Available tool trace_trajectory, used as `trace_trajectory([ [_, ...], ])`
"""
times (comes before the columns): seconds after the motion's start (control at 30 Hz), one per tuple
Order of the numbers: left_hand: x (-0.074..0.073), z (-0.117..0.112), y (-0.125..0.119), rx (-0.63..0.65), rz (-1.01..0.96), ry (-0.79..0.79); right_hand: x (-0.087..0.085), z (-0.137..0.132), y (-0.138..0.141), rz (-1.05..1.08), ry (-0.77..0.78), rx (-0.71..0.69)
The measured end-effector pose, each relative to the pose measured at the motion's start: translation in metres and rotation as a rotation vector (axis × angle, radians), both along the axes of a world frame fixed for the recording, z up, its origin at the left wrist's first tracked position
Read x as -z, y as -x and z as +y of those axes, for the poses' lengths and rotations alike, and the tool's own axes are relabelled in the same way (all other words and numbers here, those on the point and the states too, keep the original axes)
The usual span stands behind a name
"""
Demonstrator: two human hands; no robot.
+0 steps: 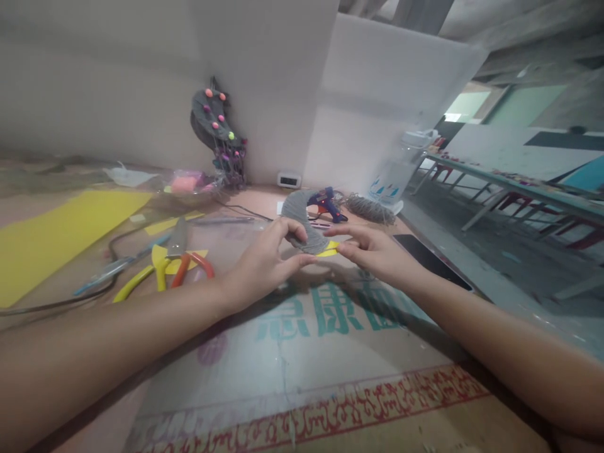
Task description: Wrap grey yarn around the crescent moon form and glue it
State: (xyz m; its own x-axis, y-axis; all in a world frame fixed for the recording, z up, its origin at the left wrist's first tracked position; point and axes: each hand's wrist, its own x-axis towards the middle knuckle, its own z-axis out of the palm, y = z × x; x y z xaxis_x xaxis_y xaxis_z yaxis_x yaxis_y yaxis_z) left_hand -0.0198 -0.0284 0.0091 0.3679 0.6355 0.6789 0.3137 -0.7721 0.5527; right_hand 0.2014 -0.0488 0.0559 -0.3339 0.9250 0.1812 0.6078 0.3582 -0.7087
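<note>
Both hands meet over the middle of the table on a curved, grey yarn-wrapped piece (301, 217) with a yellow tip (329, 250). My left hand (264, 261) pinches the grey part between thumb and fingers. My right hand (372, 251) pinches the yellow end with thumb and forefinger, its other fingers stretched out. The piece is held just above a printed cardboard sheet (325, 352).
Scissors (178, 242), yellow and orange pliers (163, 270) and a cable lie to the left, beside a yellow foam sheet (51, 242). A blue glue gun (325, 204), a grey yarn bundle (370, 209) and a dark phone (431, 261) lie behind. A decorated grey craft (218, 135) leans on the wall.
</note>
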Motion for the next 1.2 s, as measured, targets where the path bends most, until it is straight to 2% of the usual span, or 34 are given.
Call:
trace_trajectory([
  [0.13, -0.002, -0.001, 0.0, 0.02, 0.021, 0.063, 0.003, 0.007, -0.004, 0.079, 0.11, 0.004],
  [0.27, -0.005, 0.0, 0.001, 0.065, 0.028, 0.131, 0.005, 0.009, -0.005, 0.055, 0.076, -0.001],
  [0.5, -0.003, 0.005, -0.001, 0.094, -0.127, 0.305, 0.018, 0.012, -0.004, 0.065, 0.109, 0.003],
  [0.8, 0.003, 0.007, -0.002, 0.131, -0.162, 0.394, 0.023, 0.013, -0.006, -0.006, 0.008, 0.026],
  [1.0, 0.0, 0.006, -0.003, 0.159, -0.169, 0.416, 0.024, 0.013, -0.005, -0.008, -0.061, 0.054],
  [1.2, -0.003, 0.006, -0.006, 0.182, -0.191, 0.447, 0.023, 0.011, -0.002, 0.018, -0.068, 0.065],
])
